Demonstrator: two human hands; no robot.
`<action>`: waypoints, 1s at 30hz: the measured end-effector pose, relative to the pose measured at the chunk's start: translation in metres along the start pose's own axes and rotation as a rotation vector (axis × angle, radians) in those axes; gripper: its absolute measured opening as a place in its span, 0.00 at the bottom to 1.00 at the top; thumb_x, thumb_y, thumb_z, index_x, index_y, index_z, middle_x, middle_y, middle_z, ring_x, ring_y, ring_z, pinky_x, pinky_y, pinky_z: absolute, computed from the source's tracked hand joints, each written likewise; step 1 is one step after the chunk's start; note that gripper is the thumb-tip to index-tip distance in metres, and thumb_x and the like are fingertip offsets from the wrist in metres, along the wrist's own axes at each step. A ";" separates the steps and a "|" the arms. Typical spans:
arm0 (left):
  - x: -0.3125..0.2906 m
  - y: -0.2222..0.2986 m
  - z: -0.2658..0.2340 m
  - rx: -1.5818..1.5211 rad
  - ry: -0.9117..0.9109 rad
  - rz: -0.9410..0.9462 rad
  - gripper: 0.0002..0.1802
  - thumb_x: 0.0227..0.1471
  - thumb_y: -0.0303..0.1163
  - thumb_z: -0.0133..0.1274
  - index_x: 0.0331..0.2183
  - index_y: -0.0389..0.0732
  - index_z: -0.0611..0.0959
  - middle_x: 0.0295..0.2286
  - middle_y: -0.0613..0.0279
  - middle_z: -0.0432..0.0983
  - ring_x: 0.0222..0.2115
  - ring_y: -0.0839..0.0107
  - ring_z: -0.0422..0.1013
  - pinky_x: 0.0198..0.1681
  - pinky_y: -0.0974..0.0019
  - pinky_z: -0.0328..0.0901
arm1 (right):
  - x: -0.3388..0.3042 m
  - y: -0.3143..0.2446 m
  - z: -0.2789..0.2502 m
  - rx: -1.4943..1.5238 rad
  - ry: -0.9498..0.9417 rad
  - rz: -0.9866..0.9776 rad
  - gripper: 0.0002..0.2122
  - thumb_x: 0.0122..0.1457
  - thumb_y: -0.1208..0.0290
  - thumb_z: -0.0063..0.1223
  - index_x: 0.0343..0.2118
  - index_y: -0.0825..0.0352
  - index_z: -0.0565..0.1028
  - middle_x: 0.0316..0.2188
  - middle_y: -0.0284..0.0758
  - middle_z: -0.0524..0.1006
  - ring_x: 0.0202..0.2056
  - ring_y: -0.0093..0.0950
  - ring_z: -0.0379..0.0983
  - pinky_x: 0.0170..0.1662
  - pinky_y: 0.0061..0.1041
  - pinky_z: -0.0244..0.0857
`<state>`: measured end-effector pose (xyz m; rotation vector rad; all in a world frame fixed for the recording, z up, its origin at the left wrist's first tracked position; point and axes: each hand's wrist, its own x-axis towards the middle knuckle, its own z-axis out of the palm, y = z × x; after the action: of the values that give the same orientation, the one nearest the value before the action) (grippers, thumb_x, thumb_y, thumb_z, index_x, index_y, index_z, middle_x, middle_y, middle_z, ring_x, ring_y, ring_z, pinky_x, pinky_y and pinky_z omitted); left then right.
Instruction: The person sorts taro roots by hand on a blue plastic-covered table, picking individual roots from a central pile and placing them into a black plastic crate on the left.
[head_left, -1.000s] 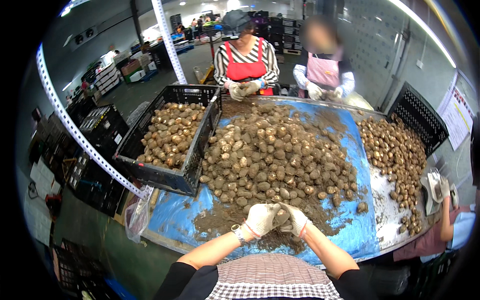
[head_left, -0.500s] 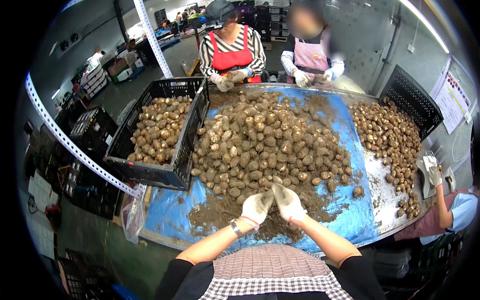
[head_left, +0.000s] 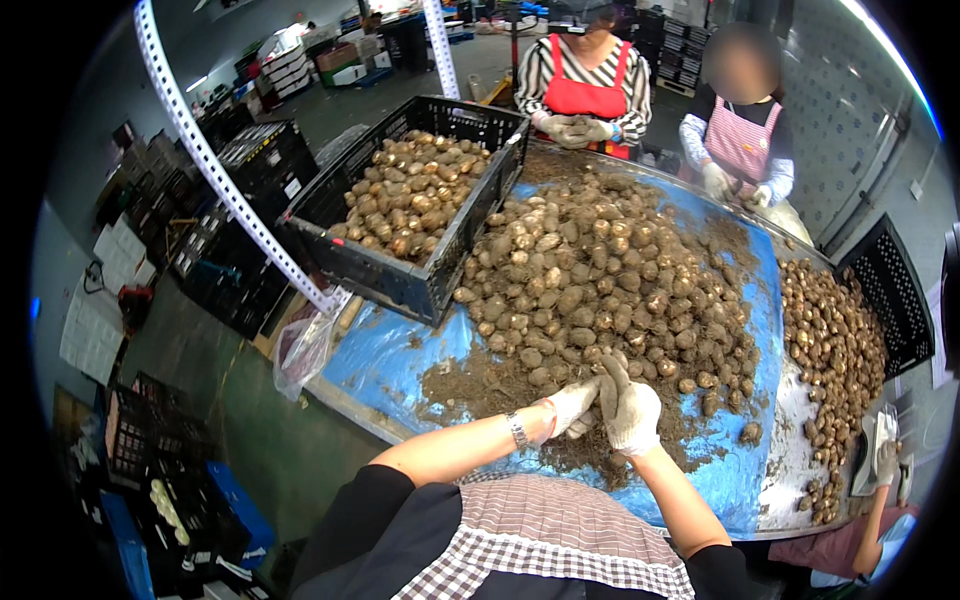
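Observation:
My left hand (head_left: 573, 404) and my right hand (head_left: 632, 412), both in soiled white gloves, meet at the near edge of a big heap of small taros (head_left: 590, 290). The fingers of both hands are bent and pressed together; what lies between them is hidden. My right hand's fingertips point away from me, against the nearest taros. Loose soil and root fibres (head_left: 470, 385) lie under and around both hands. A blue plastic sheet (head_left: 400, 350) covers the table beneath the heap.
A black crate (head_left: 385, 275) of taros stands left of the heap. Cleaner-looking taros (head_left: 835, 370) lie on the metal tabletop (head_left: 787, 480) at right, near a tipped black crate (head_left: 890, 290). Two gloved co-workers stand across; another person's hand (head_left: 887, 462) is at far right. A perforated post (head_left: 215, 150) rises at left.
The view has swung left and down, so the table now sits farther right. My hands remain together; the right hand has turned more upright beside the left.

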<state>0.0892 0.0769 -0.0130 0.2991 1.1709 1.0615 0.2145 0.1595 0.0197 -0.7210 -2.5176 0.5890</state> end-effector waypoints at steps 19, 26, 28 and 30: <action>0.008 -0.002 0.017 0.116 0.303 0.355 0.34 0.61 0.62 0.43 0.40 0.38 0.84 0.18 0.64 0.75 0.14 0.78 0.66 0.15 0.73 0.56 | 0.002 0.024 -0.020 0.564 0.238 0.444 0.14 0.66 0.67 0.52 0.51 0.66 0.77 0.33 0.31 0.83 0.31 0.23 0.78 0.36 0.25 0.70; 0.006 0.004 0.025 0.313 0.173 0.370 0.28 0.66 0.52 0.40 0.44 0.38 0.83 0.30 0.65 0.82 0.24 0.80 0.73 0.22 0.74 0.65 | -0.015 0.025 -0.033 0.611 -0.117 0.295 0.21 0.54 0.74 0.60 0.52 0.68 0.75 0.44 0.37 0.77 0.43 0.31 0.74 0.48 0.29 0.67; 0.022 -0.009 0.020 0.423 0.253 0.644 0.28 0.64 0.54 0.44 0.41 0.37 0.84 0.24 0.64 0.79 0.20 0.77 0.71 0.23 0.74 0.64 | -0.018 0.029 -0.028 0.528 -0.013 0.212 0.21 0.55 0.67 0.62 0.52 0.64 0.76 0.37 0.41 0.77 0.41 0.33 0.74 0.47 0.31 0.67; 0.023 -0.006 0.018 0.689 0.374 0.894 0.26 0.64 0.51 0.46 0.41 0.37 0.83 0.27 0.65 0.80 0.25 0.77 0.73 0.27 0.75 0.65 | -0.024 0.029 -0.025 0.542 0.003 0.293 0.21 0.54 0.66 0.62 0.51 0.64 0.76 0.33 0.40 0.78 0.38 0.35 0.75 0.44 0.30 0.68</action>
<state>0.1080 0.0982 -0.0235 1.2965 1.7922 1.4770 0.2569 0.1746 0.0182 -0.8705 -2.1048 1.3012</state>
